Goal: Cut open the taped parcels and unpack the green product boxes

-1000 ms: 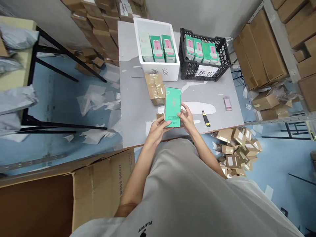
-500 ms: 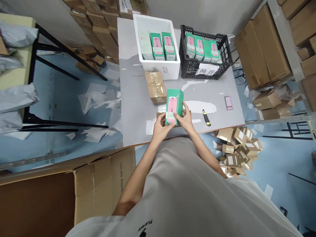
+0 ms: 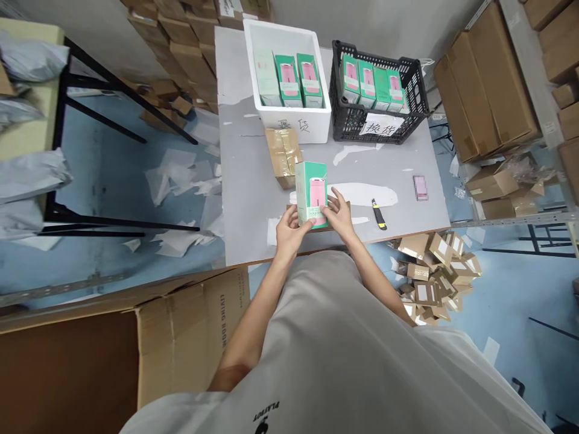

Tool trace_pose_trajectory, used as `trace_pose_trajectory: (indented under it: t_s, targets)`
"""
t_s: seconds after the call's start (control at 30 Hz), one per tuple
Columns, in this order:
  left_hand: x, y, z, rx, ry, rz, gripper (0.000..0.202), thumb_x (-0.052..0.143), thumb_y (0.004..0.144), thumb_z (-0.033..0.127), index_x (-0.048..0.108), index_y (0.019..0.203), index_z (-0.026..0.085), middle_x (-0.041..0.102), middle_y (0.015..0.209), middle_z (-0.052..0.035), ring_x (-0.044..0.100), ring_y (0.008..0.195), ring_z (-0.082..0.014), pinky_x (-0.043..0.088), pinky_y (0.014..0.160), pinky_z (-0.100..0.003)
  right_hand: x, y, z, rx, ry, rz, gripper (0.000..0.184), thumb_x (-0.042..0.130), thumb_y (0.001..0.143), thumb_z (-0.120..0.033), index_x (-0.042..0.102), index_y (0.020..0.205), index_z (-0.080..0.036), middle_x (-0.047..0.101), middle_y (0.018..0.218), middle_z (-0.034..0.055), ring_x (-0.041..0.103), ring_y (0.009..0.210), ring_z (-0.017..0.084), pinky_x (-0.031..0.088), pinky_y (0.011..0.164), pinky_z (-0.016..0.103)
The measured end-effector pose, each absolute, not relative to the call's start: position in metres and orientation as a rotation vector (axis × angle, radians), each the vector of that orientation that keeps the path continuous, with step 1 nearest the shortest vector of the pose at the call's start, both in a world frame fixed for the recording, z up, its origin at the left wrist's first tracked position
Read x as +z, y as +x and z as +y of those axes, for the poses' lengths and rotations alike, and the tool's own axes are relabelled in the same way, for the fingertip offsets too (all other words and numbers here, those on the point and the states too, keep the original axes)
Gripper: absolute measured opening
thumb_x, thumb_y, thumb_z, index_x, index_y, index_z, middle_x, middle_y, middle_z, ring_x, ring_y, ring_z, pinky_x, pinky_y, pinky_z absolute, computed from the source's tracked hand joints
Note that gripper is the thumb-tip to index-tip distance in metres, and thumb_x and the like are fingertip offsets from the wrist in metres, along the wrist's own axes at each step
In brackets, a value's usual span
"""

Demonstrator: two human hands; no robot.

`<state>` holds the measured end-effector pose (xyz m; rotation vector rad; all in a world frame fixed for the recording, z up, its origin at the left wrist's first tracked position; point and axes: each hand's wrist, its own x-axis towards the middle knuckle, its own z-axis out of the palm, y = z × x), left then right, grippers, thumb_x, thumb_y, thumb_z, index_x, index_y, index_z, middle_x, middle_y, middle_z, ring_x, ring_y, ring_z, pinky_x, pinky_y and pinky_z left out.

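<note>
A green and white product box (image 3: 311, 187) with a pink picture on its front is held upright between both hands, above the near edge of the table. My left hand (image 3: 290, 234) grips its lower left side, thumb across the bottom. On its lower right side, my right hand (image 3: 338, 215) is closed, with the thumb on the front and the upper fingers curled beside it. Behind the green box lies a taped brown carton (image 3: 284, 154). Another piece of brown cardboard shows partly behind the hands. To the right rests a black and yellow utility knife (image 3: 379, 215).
At the back stand a white foam bin (image 3: 296, 123) and a black plastic crate (image 3: 380, 129), both holding similar green boxes. A small pink item (image 3: 420, 188) lies at the table's right. A large open carton (image 3: 190, 337) stands at lower left; small cartons (image 3: 436, 274) are heaped on the floor.
The green box has turned in my hands, so its white left side now shows instead of its right side. My left hand has shifted slightly left.
</note>
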<state>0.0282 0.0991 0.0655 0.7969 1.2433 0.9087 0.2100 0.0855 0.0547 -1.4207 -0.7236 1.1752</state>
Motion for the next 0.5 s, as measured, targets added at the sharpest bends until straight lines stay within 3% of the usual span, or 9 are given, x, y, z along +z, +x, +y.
trace_pose_trajectory:
  t_s: [0.1,0.23,0.37,0.5]
  targets:
    - [0.067,0.034,0.096,0.986,0.978,1.328,0.089,0.110,0.070,0.032,0.076,0.151,0.020,0.081,0.151,-0.0170,0.080,0.139,-0.0364,0.069,0.119,-0.048,0.053,0.201,0.089,1.102,-1.482,-0.779,0.124,0.104,0.080,-0.071,0.048,0.182,-0.029,0.067,0.174,0.0210,0.070,0.158,0.038,0.061,0.132,0.055]
    - [0.072,0.036,0.093,0.993,1.047,1.287,0.086,0.111,0.071,0.038,0.077,0.149,0.022,0.078,0.155,-0.0174,0.077,0.145,-0.0382,0.070,0.117,-0.047,0.049,0.194,0.093,1.031,-1.518,-0.788,0.124,0.102,0.083,-0.064,0.042,0.185,-0.028,0.072,0.169,0.0164,0.070,0.159,0.035,0.058,0.136,0.054]
    - [0.075,0.024,0.099,0.851,0.827,1.136,0.077,0.107,0.077,0.046,0.076,0.145,0.025,0.079,0.159,-0.0146,0.078,0.145,-0.0377,0.073,0.111,-0.049,0.046,0.202,0.092,1.169,-1.449,-0.676,0.124,0.102,0.080,-0.068,0.046,0.181,-0.021,0.084,0.150,0.0167,0.080,0.144,0.037,0.065,0.128,0.056]
    - [0.072,0.009,0.108,0.660,0.620,1.014,0.086,0.108,0.073,0.045,0.075,0.151,0.027,0.084,0.149,-0.0143,0.084,0.135,-0.0379,0.076,0.101,-0.050,0.048,0.207,0.083,1.247,-1.375,-0.632,0.124,0.104,0.076,-0.073,0.051,0.178,-0.024,0.090,0.138,0.0132,0.084,0.138,0.038,0.067,0.125,0.058]
